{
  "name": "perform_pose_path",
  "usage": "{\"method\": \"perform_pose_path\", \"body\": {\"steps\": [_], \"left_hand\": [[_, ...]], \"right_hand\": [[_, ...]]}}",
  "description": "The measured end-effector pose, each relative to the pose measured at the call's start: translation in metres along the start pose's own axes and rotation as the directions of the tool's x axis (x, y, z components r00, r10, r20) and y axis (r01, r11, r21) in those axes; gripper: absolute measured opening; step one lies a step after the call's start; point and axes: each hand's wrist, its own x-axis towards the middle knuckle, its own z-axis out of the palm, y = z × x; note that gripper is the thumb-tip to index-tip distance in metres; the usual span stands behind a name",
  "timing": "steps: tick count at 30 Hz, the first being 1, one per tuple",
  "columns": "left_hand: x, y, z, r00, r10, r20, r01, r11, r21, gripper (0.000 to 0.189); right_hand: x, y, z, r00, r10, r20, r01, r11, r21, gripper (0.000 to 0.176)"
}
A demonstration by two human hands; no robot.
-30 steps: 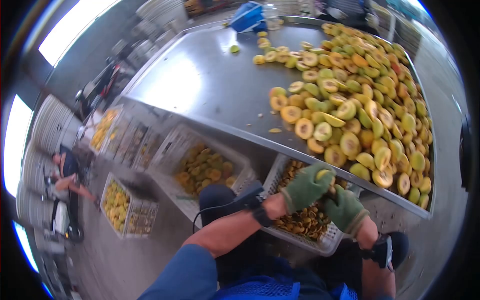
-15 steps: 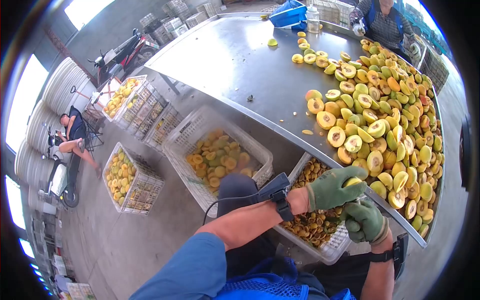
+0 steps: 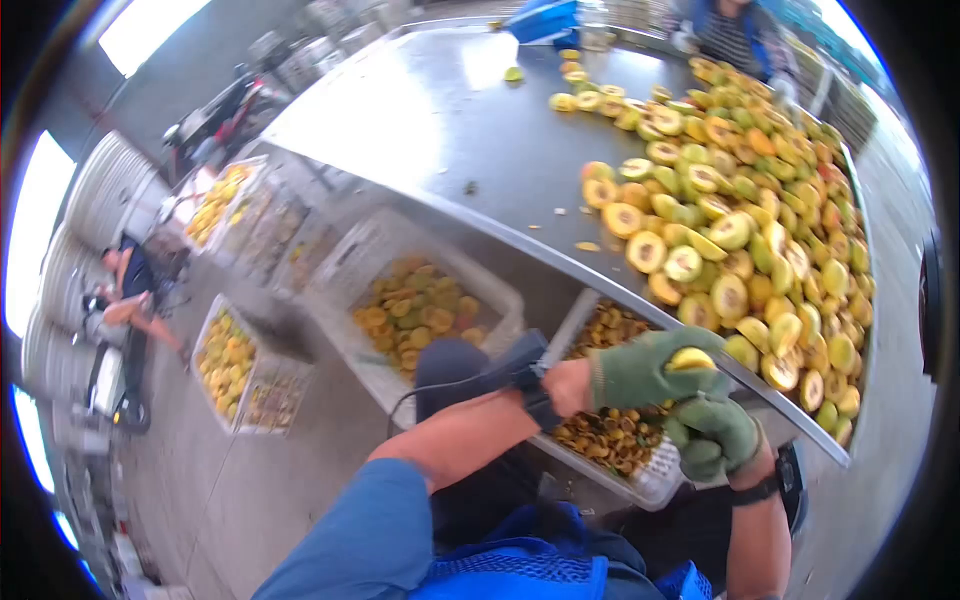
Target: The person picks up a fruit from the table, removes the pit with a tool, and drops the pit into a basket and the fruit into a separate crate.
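Green work gloves cover both hands near the edge of the metal table (image 3: 400,130). My left hand (image 3: 650,370) is closed around a yellow halved fruit (image 3: 690,359), which shows between its fingers. Just below and to the right, my right hand (image 3: 715,435) is closed with its fingers curled and touches the left glove; what it holds is hidden. A large pile of halved fruits (image 3: 730,230) covers the right side of the table. Under my hands stands a crate (image 3: 660,480) of brown pits and scraps.
A white crate (image 3: 505,300) of fruit halves stands left of my knee. More filled crates (image 3: 275,395) are on the floor further left. A person (image 3: 735,35) stands across the table near a blue basket (image 3: 545,20). Another person (image 3: 130,280) sits far left.
The whole view has shifted, so the table and crates appear further left and blurred. My hands have stayed close together, and the fruit remains in my left hand.
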Motion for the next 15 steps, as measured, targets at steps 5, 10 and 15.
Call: {"method": "perform_pose_path", "body": {"steps": [5,10,15], "left_hand": [[-0.003,0.017,0.001,0.972,-0.232,0.03,0.228,0.913,-0.337,0.056],[-0.005,0.007,-0.001,0.993,-0.114,-0.029,0.099,0.947,-0.306,0.075],[-0.005,-0.001,0.004,0.976,-0.178,-0.123,0.145,0.96,-0.24,0.075]], "right_hand": [[0.001,-0.001,-0.002,1.0,-0.017,-0.007,0.016,0.989,-0.149,0.034],[0.006,0.003,-0.021,0.98,-0.077,0.183,0.097,0.99,-0.102,0.044],[-0.007,-0.006,0.005,0.948,-0.265,-0.177,0.156,0.869,-0.469,0.046]]}}
